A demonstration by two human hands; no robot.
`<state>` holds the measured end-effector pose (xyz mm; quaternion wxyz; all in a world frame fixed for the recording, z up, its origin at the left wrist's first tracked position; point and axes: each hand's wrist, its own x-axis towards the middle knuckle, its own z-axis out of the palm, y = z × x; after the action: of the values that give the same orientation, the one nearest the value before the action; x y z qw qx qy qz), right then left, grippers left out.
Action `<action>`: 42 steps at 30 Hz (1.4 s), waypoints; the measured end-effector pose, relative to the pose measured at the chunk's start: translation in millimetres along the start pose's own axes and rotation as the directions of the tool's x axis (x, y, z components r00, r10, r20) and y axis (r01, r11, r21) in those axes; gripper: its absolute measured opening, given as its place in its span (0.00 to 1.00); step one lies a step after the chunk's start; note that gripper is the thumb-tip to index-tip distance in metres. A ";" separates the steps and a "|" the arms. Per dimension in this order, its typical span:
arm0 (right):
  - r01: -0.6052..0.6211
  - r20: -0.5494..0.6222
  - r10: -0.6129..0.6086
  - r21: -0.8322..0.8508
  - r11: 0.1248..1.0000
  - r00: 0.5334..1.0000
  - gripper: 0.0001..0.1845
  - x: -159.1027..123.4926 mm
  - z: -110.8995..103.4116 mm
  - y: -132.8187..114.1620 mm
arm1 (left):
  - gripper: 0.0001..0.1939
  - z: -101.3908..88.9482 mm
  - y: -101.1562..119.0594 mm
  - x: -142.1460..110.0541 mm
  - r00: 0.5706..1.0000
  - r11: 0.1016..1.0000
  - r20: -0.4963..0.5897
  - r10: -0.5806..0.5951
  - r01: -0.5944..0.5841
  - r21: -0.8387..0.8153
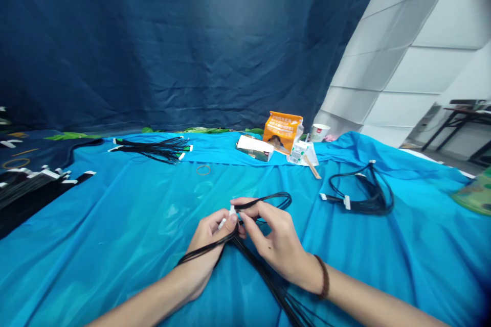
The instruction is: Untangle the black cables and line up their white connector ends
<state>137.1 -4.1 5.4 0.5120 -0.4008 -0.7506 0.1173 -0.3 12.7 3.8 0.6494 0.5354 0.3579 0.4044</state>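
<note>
A bundle of thin black cables [264,278] with white connectors [232,210] is held between my two hands above the blue cloth. My left hand [209,245] is closed around the bundle near the connectors, thumb on top, and some cables loop over its wrist. My right hand [278,237] pinches the cables just beside the connector, fingertips close to those of the left. One cable loop sticks out behind the right fingers, while the loose lengths hang down toward the front. The exact contact under the fingertips is hidden.
Coiled black cables [368,204] lie at the right. Another cable bundle [153,148] rests at the back left, and several more [34,184] at the far left. At the back stand an orange bag [282,130], a small box [255,148] and a paper cup [319,133]. A rubber band [203,169] lies on the blue cloth [126,214].
</note>
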 end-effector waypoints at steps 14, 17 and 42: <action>0.027 0.045 -0.026 -0.010 1.000 0.999 0.07 1.2 -4.0 3.2 | 0.14 0.2 1.6 -0.2 1.000 0.999 0.024 0.012 -0.013 0.031; 0.069 0.057 -0.067 -0.034 0.997 0.996 0.06 1.8 -6.3 4.1 | 0.14 -0.2 1.4 -0.4 0.999 1.000 0.049 0.010 -0.011 0.011; 0.293 0.271 -0.236 -0.193 0.936 0.933 0.07 1.6 -19.8 21.0 | 0.14 -1.6 0.2 -1.2 0.996 0.999 0.084 -0.032 0.035 -0.033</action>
<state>164.0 6.1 3.0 0.3773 -0.3345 -0.8636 0.0072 -2.3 12.3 3.7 0.6796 0.5344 0.3324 0.3769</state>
